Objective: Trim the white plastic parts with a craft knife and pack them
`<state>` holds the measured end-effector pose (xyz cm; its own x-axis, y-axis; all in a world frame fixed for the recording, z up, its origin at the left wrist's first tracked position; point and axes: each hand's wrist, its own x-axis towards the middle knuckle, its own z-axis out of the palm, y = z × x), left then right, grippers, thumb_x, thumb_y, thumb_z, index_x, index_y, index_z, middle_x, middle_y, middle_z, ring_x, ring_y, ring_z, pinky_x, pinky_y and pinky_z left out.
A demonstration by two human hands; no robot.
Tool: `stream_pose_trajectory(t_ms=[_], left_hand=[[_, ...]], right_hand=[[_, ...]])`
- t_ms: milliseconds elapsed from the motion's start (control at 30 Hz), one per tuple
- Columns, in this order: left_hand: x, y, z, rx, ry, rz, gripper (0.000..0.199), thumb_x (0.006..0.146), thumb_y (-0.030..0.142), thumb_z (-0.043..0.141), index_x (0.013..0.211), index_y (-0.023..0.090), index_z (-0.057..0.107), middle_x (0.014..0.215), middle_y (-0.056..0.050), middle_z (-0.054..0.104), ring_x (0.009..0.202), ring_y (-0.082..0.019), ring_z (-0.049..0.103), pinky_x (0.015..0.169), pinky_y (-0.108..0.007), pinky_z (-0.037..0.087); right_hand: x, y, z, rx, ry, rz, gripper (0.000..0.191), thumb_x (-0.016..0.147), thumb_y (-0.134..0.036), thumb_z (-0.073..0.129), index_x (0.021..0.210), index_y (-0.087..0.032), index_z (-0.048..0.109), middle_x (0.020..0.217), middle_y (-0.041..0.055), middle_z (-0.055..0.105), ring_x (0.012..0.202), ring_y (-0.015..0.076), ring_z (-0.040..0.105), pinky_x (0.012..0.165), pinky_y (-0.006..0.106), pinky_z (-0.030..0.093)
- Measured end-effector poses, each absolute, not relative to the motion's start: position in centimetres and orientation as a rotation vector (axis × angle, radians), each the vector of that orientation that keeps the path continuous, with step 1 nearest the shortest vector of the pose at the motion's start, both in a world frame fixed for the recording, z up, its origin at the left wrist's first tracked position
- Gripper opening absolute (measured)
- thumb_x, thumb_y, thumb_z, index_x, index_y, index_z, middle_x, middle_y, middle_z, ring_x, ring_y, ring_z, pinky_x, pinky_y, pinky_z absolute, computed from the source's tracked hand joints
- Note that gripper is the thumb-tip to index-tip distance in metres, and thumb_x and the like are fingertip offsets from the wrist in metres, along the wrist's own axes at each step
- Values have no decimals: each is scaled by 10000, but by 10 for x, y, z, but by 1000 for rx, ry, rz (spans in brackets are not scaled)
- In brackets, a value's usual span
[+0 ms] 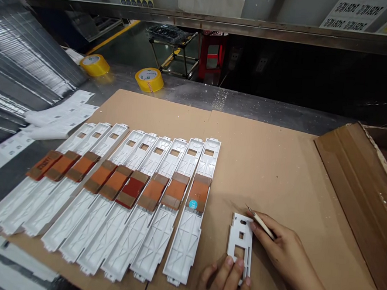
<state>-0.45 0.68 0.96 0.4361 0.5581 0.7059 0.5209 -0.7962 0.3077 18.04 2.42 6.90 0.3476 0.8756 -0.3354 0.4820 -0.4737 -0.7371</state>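
Note:
A small white plastic panel (245,231) with rectangular cut-outs lies on the cardboard sheet (264,167). My left hand (222,282) grips its near end, fingertips pressing on the top face. My right hand (282,246) is closed around a slim, light-handled craft knife (263,224), its pointed metal tip aimed up and left beyond the panel's far corner. The fingers of that hand also touch the panel's right edge. Left of the panel is a row of several long white plastic strips (182,245), each with an orange-brown taped pad (200,191) across its middle.
An open cardboard box (351,194) stands at the right. Two yellow tape rolls (156,82) sit on the dark table (190,92) behind the sheet. Printed label sheets (57,119) lie at the left, near plastic-wrapped material (24,60). A metal shelf edge (220,26) crosses the top.

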Motion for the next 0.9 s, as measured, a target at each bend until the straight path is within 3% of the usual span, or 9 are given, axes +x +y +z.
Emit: stream_pose_trajectory(t_ms=[100, 267, 533, 633, 700, 800, 900], left_hand=[[-5, 5, 9, 2624, 1007, 1301, 262, 844, 170, 466, 827, 287, 700, 1044, 40, 704, 1054, -131, 603, 995, -314, 356], [-3, 3, 10, 2630, 1031, 1286, 276, 857, 170, 453, 810, 289, 698, 1030, 48, 708, 1048, -124, 607, 1015, -318, 344], [-2, 4, 8, 2618, 1029, 1329, 288, 890, 168, 444, 816, 290, 694, 1025, 50, 711, 1061, -123, 605, 1005, -311, 359], [-4, 4, 9, 2639, 1019, 1273, 283, 888, 168, 446, 848, 296, 695, 1058, 49, 701, 1078, -125, 595, 1001, -308, 360], [-4, 4, 10, 2639, 1025, 1267, 289, 886, 166, 441, 845, 297, 696, 1059, 50, 701, 1081, -125, 593, 993, -305, 363], [-4, 5, 11, 2631, 1015, 1289, 299, 874, 158, 433, 825, 289, 697, 1047, 46, 705, 1082, -129, 593, 990, -312, 361], [-4, 6, 13, 2626, 1001, 1272, 282, 855, 173, 442, 829, 282, 701, 1043, 41, 707, 1074, -132, 595, 978, -315, 366]], right_hand=[[180, 34, 73, -2126, -1230, 986, 321, 894, -471, 452, 936, -229, 659, 799, -16, 687, 736, 151, 630, 647, 210, 486], [181, 28, 75, -2275, -1228, 816, 309, 860, -513, 476, 832, -245, 628, 625, -33, 634, 544, 145, 560, 513, 228, 416], [194, 13, 76, -2349, -1214, 670, 485, 856, -616, 388, 685, -230, 627, 540, -21, 584, 520, 144, 581, 483, 204, 445], [198, 5, 78, -2385, -1307, 613, 484, 815, -644, 460, 977, -240, 671, 682, -3, 691, 543, 175, 637, 469, 233, 484], [198, -2, 81, -2361, -1462, 551, 480, 842, -601, 461, 1167, -274, 593, 884, 7, 723, 660, 183, 681, 513, 241, 524], [193, -11, 88, -2269, -1660, 477, 330, 919, -498, 374, 1049, -323, 621, 991, -18, 703, 801, 159, 684, 600, 221, 546], [186, -18, 91, -2275, -1738, 433, 341, 923, -498, 361, 915, -313, 647, 878, -14, 707, 671, 156, 677, 540, 225, 536]])
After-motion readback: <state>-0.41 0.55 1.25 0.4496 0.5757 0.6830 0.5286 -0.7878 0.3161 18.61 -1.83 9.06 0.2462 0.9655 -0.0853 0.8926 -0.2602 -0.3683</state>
